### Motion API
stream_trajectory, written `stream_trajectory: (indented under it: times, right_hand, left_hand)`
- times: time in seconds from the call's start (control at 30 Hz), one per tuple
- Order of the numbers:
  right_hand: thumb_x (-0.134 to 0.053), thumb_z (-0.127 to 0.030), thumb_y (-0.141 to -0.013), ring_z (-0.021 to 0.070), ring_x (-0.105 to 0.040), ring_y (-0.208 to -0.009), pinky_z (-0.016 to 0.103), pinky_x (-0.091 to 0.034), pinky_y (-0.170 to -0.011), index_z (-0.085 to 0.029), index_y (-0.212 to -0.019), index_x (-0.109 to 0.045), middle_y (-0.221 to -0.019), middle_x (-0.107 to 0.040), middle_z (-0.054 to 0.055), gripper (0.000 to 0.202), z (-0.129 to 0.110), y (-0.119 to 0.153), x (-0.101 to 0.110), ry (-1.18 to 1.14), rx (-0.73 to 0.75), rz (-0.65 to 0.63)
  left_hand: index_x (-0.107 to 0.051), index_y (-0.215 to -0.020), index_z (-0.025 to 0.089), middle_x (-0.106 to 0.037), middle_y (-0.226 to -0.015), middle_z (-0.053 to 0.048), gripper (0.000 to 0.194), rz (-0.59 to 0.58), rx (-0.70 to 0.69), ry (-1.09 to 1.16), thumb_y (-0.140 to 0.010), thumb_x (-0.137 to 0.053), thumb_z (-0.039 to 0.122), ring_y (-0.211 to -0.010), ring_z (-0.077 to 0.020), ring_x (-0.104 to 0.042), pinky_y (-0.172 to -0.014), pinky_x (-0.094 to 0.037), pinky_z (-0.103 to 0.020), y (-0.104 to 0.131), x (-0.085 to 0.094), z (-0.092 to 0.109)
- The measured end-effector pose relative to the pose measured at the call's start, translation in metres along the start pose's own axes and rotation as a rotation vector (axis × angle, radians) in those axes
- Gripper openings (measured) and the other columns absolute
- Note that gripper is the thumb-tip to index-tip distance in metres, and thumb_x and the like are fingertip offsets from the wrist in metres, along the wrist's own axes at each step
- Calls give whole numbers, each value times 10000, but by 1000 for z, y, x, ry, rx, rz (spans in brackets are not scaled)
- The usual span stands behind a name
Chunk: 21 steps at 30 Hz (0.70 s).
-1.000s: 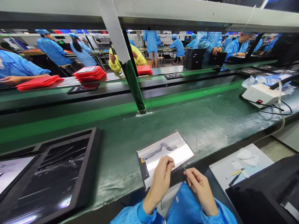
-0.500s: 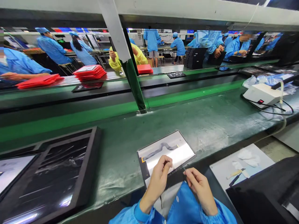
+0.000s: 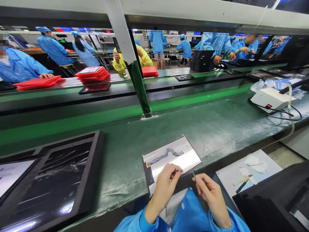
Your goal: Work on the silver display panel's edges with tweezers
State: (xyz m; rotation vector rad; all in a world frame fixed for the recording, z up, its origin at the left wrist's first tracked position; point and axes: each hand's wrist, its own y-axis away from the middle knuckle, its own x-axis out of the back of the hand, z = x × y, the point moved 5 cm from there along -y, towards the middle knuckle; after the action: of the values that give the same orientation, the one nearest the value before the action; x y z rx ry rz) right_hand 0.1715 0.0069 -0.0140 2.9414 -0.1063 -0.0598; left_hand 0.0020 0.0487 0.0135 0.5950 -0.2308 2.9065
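A flat display panel (image 3: 180, 146) with a silvery back and a dark rim lies on the green bench, its near edge towards me. A dark ribbon cable (image 3: 166, 154) with a gold end runs across its back. My left hand (image 3: 166, 185) is over the panel's near edge, thumb and fingertips pinched together; whatever is between them is too small to make out. Just right of it, my right hand (image 3: 210, 193) is closed on a thin dark tool (image 3: 193, 173), whose tip reaches the panel's near right edge. The tool's other end is hidden in the fingers.
A black foam tray (image 3: 96, 161) holding film-covered panels is at left. On the right are a white board (image 3: 265, 158) with wipes and small tools, and a white device (image 3: 269, 100) with a cable. A post (image 3: 138, 87) rises behind the panel. Co-workers sit across the line.
My left hand has slid slightly right along the panel's near edge. My right hand has shifted a little right with the tool. The panel stays in place.
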Motion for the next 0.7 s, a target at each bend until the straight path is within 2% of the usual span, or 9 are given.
stream_trajectory:
  times: [0.2,0.33,0.53,0.7]
  right_hand:
    - [-606,-632,-835,120,-342,-513,261,-267,-467,-189,-759,-681,-541,-402,-48,456,-15,-1,-2,28,42,-29]
    - [-614,-671,-804,102,-293,-476,259,-228,-447,-182,-771,-667,-531,-389,-60,493,-18,-5,-7,2,25,-29]
    - [-625,-671,-798,79,-237,-445,239,-183,-428,-194,-841,-610,-510,-362,-93,479,2,-9,-5,-54,-30,41]
    - [-638,-671,-789,77,-259,-450,231,-176,-421,-191,-828,-604,-511,-368,-91,482,16,-5,-7,-69,-52,-2]
  left_hand:
    - [-669,-752,226,-672,-755,-34,185,-147,-95,-51,-901,-563,251,-770,-222,-568,-694,-415,-313,-5,-2,9]
    - [-632,-777,221,-636,-767,-38,194,-183,-149,-63,-923,-508,245,-769,-216,-553,-696,-418,-312,-6,-1,11]
    - [-526,-798,212,-569,-794,-37,216,-151,-160,-45,-960,-383,213,-738,-193,-533,-670,-414,-294,-6,3,8]
    - [-529,-825,210,-588,-784,-34,239,-159,-137,-26,-984,-350,224,-720,-182,-565,-668,-432,-284,-6,1,6]
